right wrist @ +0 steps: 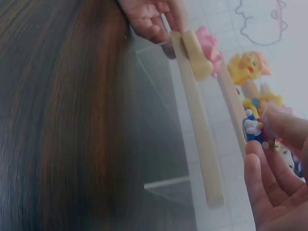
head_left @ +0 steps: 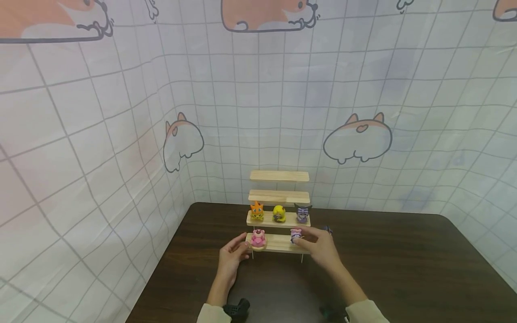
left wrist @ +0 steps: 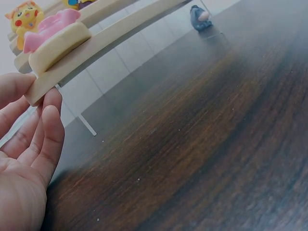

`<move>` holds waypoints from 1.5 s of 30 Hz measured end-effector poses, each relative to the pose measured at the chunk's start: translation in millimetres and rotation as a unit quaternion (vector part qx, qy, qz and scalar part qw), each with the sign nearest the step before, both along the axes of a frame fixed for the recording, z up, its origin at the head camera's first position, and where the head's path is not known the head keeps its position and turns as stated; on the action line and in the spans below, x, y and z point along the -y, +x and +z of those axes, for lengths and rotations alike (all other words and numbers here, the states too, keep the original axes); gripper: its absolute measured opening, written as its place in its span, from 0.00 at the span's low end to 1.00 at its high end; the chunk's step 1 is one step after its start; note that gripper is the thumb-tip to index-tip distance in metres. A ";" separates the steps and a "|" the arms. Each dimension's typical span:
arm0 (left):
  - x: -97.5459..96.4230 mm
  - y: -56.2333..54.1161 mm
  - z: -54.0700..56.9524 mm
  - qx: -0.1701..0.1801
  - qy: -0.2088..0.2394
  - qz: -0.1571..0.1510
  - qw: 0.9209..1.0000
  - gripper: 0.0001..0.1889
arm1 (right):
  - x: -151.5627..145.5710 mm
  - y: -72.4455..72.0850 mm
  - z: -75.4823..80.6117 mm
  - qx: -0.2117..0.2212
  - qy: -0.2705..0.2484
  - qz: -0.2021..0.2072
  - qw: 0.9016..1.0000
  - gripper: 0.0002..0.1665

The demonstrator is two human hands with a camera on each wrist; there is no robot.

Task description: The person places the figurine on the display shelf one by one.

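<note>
A tiered wooden display shelf (head_left: 278,243) stands on the dark table. My left hand (head_left: 230,259) pinches the left end of its lowest board, thumb above and fingers below in the left wrist view. Beside that hand, a pink figurine on a round cream base (head_left: 258,239) sits on this board. My right hand (head_left: 322,249) holds a small figurine (right wrist: 253,128) between thumb and fingers, over the right part of the lowest board. It shows blue, white and red; its underside contact is unclear. The fingers hide part of it.
On the second board stand an orange-and-yellow figurine (head_left: 256,211), a yellow-haired one (head_left: 279,214) and a purple one with dark ears (head_left: 302,214). A dark blue figurine (left wrist: 198,19) stands on the table right of the shelf. A patterned cloth (head_left: 282,125) hangs behind.
</note>
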State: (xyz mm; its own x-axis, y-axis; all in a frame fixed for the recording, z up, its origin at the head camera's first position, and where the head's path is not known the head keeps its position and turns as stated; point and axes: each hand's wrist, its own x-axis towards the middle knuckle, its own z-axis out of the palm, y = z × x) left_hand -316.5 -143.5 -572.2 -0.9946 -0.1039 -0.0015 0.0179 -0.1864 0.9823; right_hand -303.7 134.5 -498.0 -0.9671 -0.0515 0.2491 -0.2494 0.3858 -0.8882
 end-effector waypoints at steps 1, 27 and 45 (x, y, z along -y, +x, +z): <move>0.2 0.1 -0.1 -0.001 -0.001 0.000 1.000 0.22 | 2.8 -0.9 -0.2 -0.003 0.004 0.000 1.000 0.20; 1.1 -0.1 1.8 0.004 0.002 -0.004 1.000 0.23 | 50.4 -15.0 -21.4 -0.035 0.056 -0.020 0.998 0.18; -1.2 2.5 6.6 0.006 0.000 0.000 1.000 0.23 | 54.4 -15.5 -22.0 -0.015 0.060 -0.025 0.998 0.17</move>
